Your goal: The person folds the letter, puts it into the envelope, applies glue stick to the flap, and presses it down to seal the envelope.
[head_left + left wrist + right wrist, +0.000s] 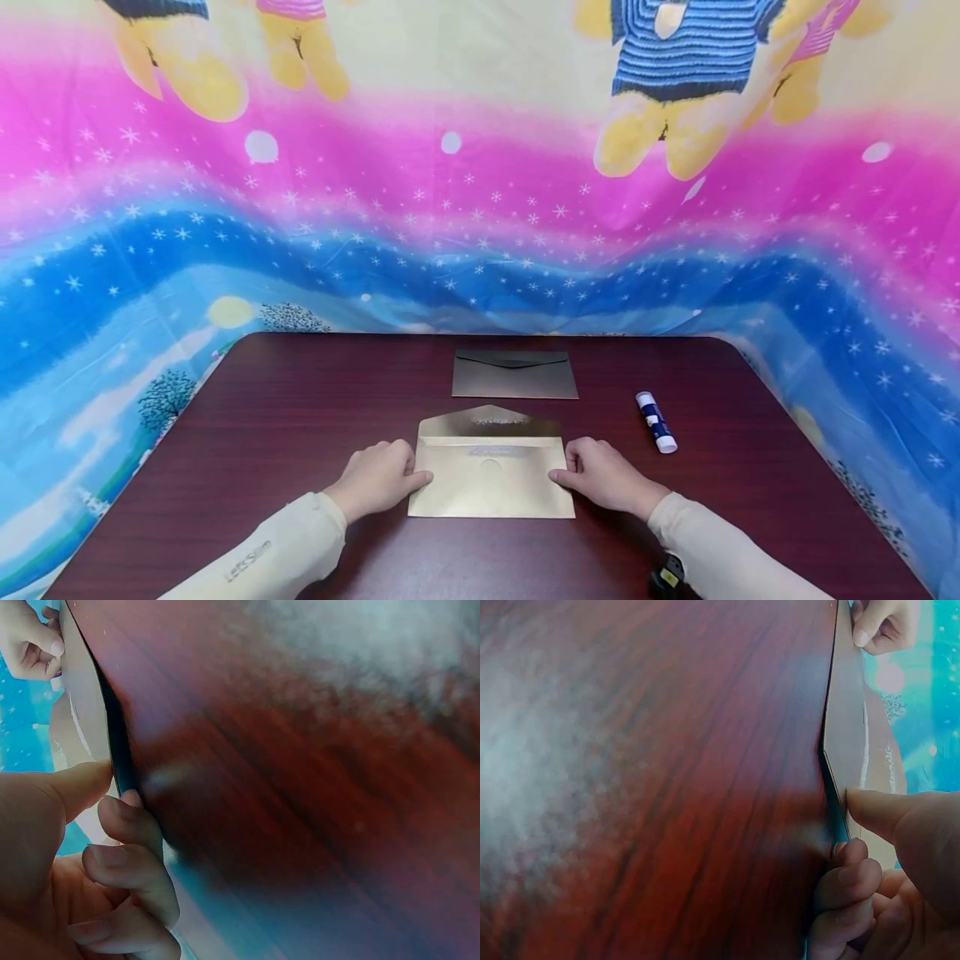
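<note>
A gold envelope (491, 487) lies at the near middle of the table, its pointed flap (491, 421) opened away from the person. At its left edge the left hand (378, 477) pinches the paper, thumb on top and fingers curled beneath. The right hand (606, 473) pinches the opposite edge in the same way. Both wrist views show the envelope's side edges between thumb and fingers, lifted slightly off the wood. Glittery marks show on the flap's inner face. The fingertips under the paper are partly hidden in the head view.
Behind the gold envelope lies a darker grey-brown envelope (516, 382) with its flap folded down. A white and blue glue stick (656, 422) lies to the right on the dark red-brown table (300, 392). A colourful printed curtain (480, 208) hangs along the table's far edge and sides.
</note>
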A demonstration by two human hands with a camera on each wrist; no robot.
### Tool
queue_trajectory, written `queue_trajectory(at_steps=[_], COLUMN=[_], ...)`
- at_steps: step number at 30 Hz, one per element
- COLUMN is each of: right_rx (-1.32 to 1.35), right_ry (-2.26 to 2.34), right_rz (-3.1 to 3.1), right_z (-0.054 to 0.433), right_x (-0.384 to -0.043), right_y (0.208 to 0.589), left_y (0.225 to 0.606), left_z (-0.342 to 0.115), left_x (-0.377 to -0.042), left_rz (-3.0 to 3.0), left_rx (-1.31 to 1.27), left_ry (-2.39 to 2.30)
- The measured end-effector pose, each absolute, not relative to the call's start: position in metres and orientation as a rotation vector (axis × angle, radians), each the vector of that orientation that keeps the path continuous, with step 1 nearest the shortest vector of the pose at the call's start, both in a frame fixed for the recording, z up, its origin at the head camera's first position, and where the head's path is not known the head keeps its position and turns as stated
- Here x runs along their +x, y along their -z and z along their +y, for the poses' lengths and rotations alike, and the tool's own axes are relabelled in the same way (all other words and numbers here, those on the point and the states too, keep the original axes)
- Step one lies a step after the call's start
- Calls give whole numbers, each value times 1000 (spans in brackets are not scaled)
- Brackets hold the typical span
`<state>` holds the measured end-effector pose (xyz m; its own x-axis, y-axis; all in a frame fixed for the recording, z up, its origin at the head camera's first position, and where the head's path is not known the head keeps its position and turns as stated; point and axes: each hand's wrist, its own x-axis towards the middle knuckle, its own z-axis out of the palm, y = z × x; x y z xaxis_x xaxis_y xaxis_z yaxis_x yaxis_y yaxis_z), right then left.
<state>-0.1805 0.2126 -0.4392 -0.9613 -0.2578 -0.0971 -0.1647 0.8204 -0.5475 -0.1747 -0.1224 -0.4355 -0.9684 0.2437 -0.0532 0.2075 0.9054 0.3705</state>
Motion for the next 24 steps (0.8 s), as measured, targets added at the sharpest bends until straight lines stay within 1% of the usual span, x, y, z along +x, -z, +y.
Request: queue_trajectory(at_steps=[13,24], right_rx=[-242,-325], right_ry=[810,899], right_rz=[2861,2850], right_z=[212,222], right_x=[-180,-178], right_y=[444,430], left_y=[439,428], left_z=[-122,-123], left_x=[-178,-175], left_rz=[2978,2996], left_rx=[320,335], left_ry=[-551,-634])
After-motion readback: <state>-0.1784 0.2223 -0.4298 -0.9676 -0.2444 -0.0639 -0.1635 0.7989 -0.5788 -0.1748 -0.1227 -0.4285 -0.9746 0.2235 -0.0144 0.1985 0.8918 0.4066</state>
